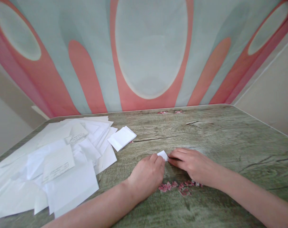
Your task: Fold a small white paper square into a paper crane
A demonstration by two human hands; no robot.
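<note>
A small white piece of paper (162,155) lies low over the table between my two hands, partly covered by fingers. My left hand (148,171) is closed on its left side, the fingers curled over the edge. My right hand (190,163) pinches the paper's right corner, fingertips pressed together. Whether the paper is folded cannot be made out under the fingers. Left of it and farther off, a short stack of white paper pieces (122,138) sits beside the big pile.
A wide, loose pile of white sheets (75,186) covers the table's left side, some with printed lines. The wood-patterned table (229,142) has pink flower prints. Behind its far edge rises a pink and grey patterned panel (151,47).
</note>
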